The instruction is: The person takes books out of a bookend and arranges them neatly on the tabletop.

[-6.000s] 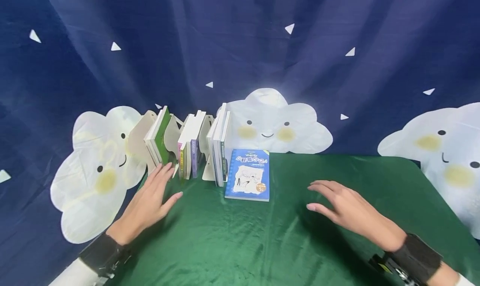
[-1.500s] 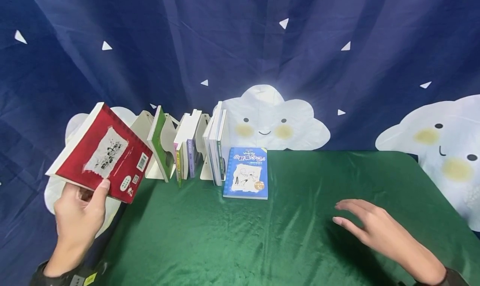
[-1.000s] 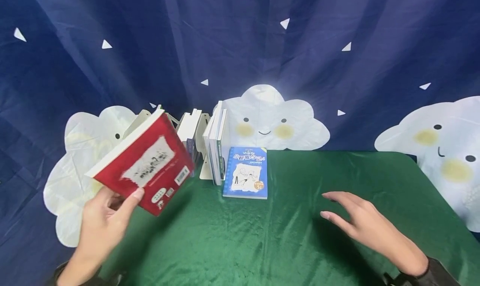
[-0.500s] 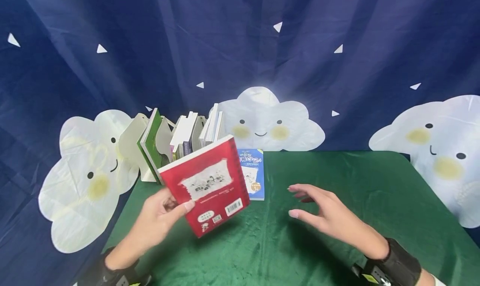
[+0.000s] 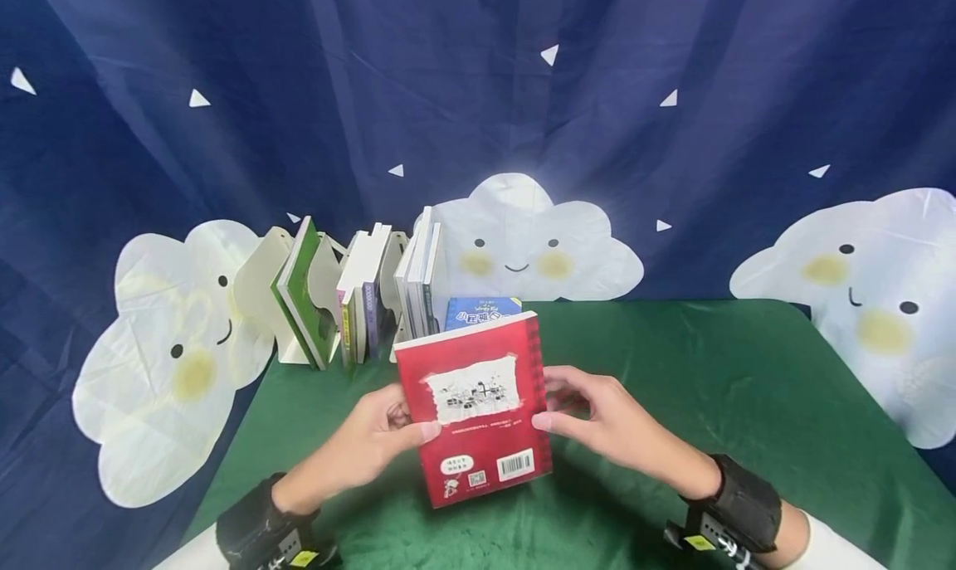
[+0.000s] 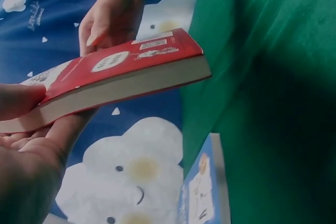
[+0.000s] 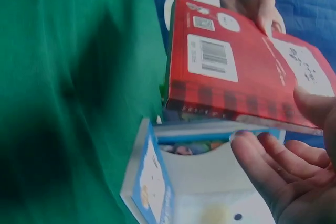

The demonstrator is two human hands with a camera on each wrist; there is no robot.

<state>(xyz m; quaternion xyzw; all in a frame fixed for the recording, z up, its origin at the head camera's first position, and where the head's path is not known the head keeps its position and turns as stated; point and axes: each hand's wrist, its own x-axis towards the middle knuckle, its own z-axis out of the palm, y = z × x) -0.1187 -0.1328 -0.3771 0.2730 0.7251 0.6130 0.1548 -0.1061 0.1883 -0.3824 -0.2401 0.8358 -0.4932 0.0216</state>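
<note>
A red paperback book (image 5: 485,437), its back cover with a barcode facing up, is held in the air over the green cloth. My left hand (image 5: 366,437) grips its left edge, thumb on the cover and fingers underneath. At the spine side is my right hand (image 5: 605,412), thumb at the edge of the cover. In the right wrist view, the fingers (image 7: 278,166) of that hand spread below the spine with a gap. A blue book (image 5: 484,306) lies behind the red one and is partly hidden by it.
Books stand upright between cream bookends (image 5: 261,288) at the back left, among them a green book (image 5: 304,304), a purple-spined book (image 5: 371,313) and several white ones (image 5: 420,280). A green cloth (image 5: 672,362) covers the table; a blue curtain (image 5: 478,89) with clouds hangs behind.
The left hand took hold of the red book and carried it rightward from the far left to the middle, turning it more upright. The right hand moved left to the book's spine.
</note>
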